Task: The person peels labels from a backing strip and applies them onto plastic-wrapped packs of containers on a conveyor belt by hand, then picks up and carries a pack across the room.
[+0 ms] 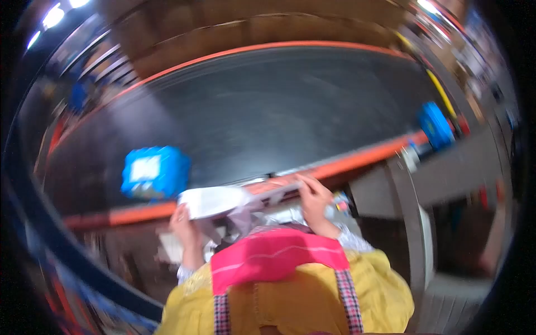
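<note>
Left hand (182, 224) pinches white sheet (212, 201) at 1 end; right hand (316, 202) seems to pinch the other — likely to keep it spread. Sheet at near edge of belt (268, 106), before the body. Blue pack (174, 172) on belt, just beyond left hand.

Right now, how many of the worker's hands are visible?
2: the left hand at the left end of the white sheet, the right hand farther right, near the orange edge.
</note>
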A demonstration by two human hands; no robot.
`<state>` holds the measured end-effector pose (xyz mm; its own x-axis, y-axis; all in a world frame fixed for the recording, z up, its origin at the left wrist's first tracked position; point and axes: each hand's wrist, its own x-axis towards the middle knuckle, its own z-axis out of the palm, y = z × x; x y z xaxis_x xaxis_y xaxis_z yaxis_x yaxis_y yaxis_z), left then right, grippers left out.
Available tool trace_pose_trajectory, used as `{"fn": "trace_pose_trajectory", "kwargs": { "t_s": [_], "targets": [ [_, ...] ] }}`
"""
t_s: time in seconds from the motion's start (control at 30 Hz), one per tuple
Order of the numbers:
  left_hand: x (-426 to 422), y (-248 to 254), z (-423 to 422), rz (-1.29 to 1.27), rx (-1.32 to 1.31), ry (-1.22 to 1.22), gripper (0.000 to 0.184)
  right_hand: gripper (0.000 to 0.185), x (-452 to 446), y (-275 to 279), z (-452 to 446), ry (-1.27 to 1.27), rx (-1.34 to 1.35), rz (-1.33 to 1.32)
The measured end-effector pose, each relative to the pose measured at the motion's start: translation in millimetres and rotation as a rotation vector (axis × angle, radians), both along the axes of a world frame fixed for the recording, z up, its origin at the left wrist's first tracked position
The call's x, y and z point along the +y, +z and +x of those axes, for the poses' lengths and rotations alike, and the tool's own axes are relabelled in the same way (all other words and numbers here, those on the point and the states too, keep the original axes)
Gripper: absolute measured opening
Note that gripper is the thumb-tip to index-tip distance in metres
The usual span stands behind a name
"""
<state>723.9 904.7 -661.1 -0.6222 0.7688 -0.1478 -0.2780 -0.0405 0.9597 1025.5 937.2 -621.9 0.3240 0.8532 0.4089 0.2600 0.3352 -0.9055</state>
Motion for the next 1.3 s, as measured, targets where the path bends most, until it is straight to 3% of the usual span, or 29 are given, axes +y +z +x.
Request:
{"fn": "trace_pose_trajectory", "kwargs": {
  "t_s": [0.03,0.07,0.17,0.23,0.33,0.37,0.47,0.7,0.83,1.0,1.3],
  "targets": [
    [1.4,14.2,7.6,-0.041,-0.081,0.018,0.023,0.014,4.0,-4.4,8.6,-0.051,0.077,0.000],
    [2.7,-14.2,-14.0,-0.023,-0.024,-0.025,0.033,0.013,8.2,-7.8,17.5,-0.117,0.129,-0.037],
    [7.7,-13.8,1.2,0.148,0.026,-0.099,0.059,0.015,20.2,-22.4,52.6,-0.100,0.260,-0.041],
    [15.1,-21.6,-17.7,0.074,0.060,-0.116,0.066,0.017,25.7,-29.8,35.4,-0.120,0.290,-0.030],
    [19.7,-11.2,-3.2,0.026,0.242,-0.141,0.062,0.018,25.4,-24.8,28.8,-0.135,0.293,-0.053],
    [22.1,-29.7,-17.0,0.061,0.163,-0.267,0.050,0.019,25.8,-25.7,32.9,-0.141,0.290,-0.065],
    [35.5,-30.0,5.5,0.002,0.248,-0.303,0.033,0.019,27.3,-24.7,39.6,-0.148,0.275,-0.098],
    [41.7,1.4,69.5,-0.014,0.383,-0.726,0.048,0.021,30.9,-31.2,41.8,-0.122,0.267,-0.122],
    [32.0,0.9,78.3,-0.227,0.237,-0.821,0.045,0.022,28.3,-23.1,42.1,-0.146,0.239,-0.165],
    [30.1,-2.4,82.8,-0.226,0.096,-0.819,0.037,0.023,29.4,-25.9,53.9,-0.186,0.221,-0.168],
    [31.8,-2.0,86.3,-0.192,0.084,-0.882,0.033,0.021,37.0,-31.6,98.3,-0.355,0.154,-0.146]
  ]
}}
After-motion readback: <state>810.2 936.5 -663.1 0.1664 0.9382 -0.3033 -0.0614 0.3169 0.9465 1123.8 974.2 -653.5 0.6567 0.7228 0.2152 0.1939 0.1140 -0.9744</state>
